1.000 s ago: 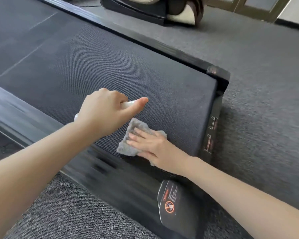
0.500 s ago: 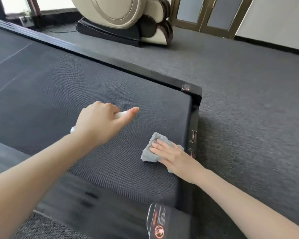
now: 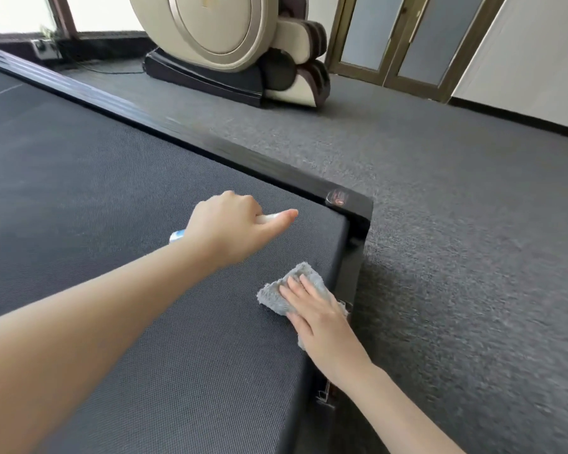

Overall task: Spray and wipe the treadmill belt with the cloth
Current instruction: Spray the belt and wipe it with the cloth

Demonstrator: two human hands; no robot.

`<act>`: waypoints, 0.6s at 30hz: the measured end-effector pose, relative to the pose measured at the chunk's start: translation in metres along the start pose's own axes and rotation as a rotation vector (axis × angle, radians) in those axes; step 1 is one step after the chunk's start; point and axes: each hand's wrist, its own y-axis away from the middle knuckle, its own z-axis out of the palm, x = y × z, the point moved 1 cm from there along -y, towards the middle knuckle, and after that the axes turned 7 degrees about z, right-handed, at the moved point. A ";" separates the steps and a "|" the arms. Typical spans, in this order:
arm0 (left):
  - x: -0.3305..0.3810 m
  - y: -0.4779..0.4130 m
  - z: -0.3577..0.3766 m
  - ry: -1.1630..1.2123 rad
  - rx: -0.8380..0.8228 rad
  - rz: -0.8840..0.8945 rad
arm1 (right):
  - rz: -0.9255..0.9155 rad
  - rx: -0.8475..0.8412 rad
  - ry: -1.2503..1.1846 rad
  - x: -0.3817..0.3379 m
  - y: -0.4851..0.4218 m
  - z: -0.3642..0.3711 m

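My right hand (image 3: pixel 322 322), fingers (image 3: pixel 309 288) flat, has slid the cloth (image 3: pixel 273 294) across the treadmill belt (image 3: pixel 145 224) to its end edge, at five o'clock from my left hand (image 3: pixel 230 224) gripping the spray bottle (image 3: pixel 177 236), so this strip looks wiped.

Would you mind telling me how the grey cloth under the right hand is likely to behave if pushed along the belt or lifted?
The cloth is probably floppy: it lies crumpled, its edges rumpled beyond the flat right hand. Its fluffy pile suggests it is light and would likely drag, not slide, on the textured treadmill belt. Lifted, it should droop.
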 end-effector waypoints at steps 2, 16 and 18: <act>0.011 -0.026 0.018 -0.022 0.010 -0.009 | -0.010 -0.003 0.020 0.001 0.000 0.000; 0.032 -0.092 0.063 -0.027 0.120 -0.025 | -0.074 -0.068 0.005 0.011 -0.017 -0.006; 0.037 -0.095 0.064 -0.044 0.086 -0.030 | -0.071 -0.064 0.004 0.011 -0.017 -0.006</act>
